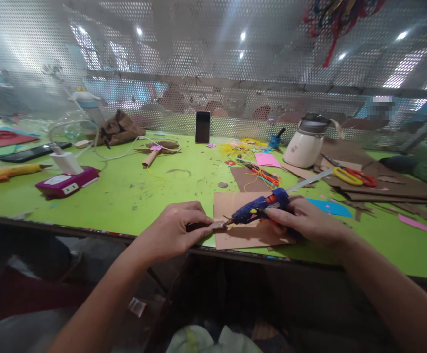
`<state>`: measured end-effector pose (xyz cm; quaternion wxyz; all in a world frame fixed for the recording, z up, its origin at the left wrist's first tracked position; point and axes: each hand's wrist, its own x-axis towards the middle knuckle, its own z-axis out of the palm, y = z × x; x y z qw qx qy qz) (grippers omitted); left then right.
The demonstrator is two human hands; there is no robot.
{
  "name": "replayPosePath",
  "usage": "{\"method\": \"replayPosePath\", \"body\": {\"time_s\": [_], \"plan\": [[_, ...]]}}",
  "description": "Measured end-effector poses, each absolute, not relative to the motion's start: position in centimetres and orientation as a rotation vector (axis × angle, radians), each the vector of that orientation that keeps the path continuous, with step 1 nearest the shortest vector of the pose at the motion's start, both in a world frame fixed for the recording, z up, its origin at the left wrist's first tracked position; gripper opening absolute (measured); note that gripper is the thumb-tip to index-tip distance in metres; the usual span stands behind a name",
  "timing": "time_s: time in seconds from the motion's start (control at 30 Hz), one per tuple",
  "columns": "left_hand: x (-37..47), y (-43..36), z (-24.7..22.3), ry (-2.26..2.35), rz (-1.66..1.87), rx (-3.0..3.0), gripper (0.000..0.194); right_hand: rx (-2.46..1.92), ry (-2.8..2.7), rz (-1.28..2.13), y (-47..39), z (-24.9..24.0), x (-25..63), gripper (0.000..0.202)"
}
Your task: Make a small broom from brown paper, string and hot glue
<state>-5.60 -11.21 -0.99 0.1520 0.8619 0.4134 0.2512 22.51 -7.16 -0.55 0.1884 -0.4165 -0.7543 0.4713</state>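
Observation:
My right hand [302, 218] is wrapped round a blue hot glue gun [259, 208], which lies tilted with its nozzle pointing left. A pale glue stick [311, 180] juts from the gun's rear. The fingers of my left hand [178, 228] pinch a small brown paper piece [218, 225] near the front edge of the table. At that piece sits the nozzle tip; whether they touch I cannot tell. Under the gun lies a flat sheet of brown card [248, 238]. My right fingers hide the gun's trigger.
A purple power adapter [68, 181] with a white plug and cable stands left. A phone [202, 127] is upright at the back. To the right are a cream jug [305, 142], scissors [353, 176], brown paper [390, 184] and scraps. A yellow glue gun [7, 174] lies far left.

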Motion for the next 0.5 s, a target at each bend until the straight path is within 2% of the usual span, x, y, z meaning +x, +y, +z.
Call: {"method": "replayPosePath", "body": {"time_s": [0.5], "plan": [[-5.66, -11.10, -1.03, 1.187, 0.718, 2.483, 0.024, -1.179, -2.122, 1.261, -7.25, -0.56, 21.91, 0.050]]}}
